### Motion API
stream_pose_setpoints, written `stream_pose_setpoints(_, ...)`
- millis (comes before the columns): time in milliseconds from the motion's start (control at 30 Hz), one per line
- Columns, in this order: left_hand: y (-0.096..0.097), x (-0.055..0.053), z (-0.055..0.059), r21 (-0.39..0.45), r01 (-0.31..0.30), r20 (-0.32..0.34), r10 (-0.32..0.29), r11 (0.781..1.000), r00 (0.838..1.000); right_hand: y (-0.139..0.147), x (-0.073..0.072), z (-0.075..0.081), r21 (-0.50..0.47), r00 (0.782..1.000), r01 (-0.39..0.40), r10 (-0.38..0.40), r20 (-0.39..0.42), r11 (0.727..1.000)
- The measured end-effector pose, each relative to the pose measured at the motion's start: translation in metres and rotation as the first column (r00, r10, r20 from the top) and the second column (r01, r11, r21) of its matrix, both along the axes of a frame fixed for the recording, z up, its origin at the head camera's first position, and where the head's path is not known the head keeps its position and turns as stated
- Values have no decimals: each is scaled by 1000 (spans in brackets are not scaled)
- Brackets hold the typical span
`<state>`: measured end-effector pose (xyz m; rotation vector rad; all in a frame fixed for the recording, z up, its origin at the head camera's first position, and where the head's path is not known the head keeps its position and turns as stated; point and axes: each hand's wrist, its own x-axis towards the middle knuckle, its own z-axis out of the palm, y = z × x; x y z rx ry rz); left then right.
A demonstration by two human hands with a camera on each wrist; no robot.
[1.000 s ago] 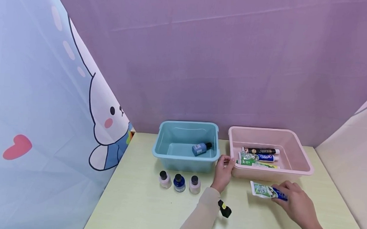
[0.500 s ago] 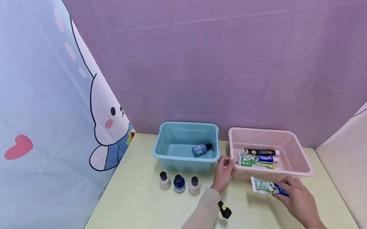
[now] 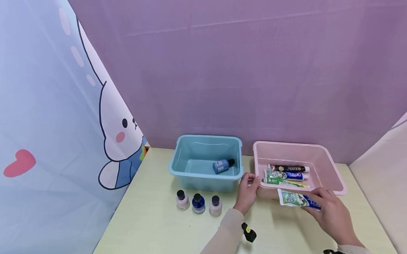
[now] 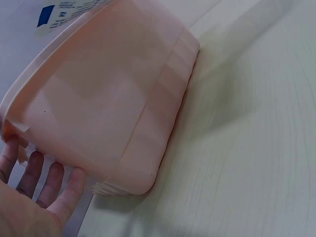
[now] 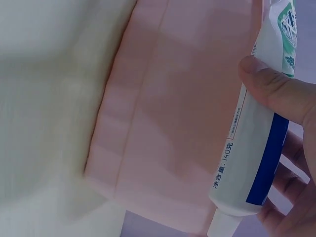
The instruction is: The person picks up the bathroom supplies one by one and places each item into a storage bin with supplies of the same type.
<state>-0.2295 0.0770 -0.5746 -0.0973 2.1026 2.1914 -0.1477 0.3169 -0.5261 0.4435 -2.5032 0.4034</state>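
Observation:
In the head view my right hand (image 3: 333, 217) grips a green, white and blue toothpaste tube (image 3: 293, 199), held level at the front rim of a pink plastic bin (image 3: 290, 144). The right wrist view shows the tube's white back (image 5: 249, 143) with the thumb across it and the white cap pointing down. My left hand (image 3: 247, 194) holds the bin's left front corner, its fingers (image 4: 69, 192) bent against the side in the left wrist view. Inside the bin lie a black tube (image 3: 289, 168), a green and blue tube (image 3: 290, 176) and a green and yellow tube (image 3: 285, 182).
Left of the pink bin stands a blue bin (image 3: 201, 182) with a blue bottle (image 3: 221, 165) lying in it. Before it, a pale pink bottle (image 3: 182, 201), a dark blue bottle (image 3: 198, 204) and another pink bottle (image 3: 215, 206) stand upright. A purple cloth (image 3: 225, 68) hangs behind.
My right hand has raised the toothpaste tube and brought it forward from over the table to the pink bin's front rim. My left hand keeps its place on the corner.

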Motion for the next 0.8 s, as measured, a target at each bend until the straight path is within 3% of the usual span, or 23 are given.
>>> stream_pose_setpoints(800,0,-1,-1,-15,-8,12,8,1000,1000,-8,-24,21,-4,996,-41,40,-83,999)
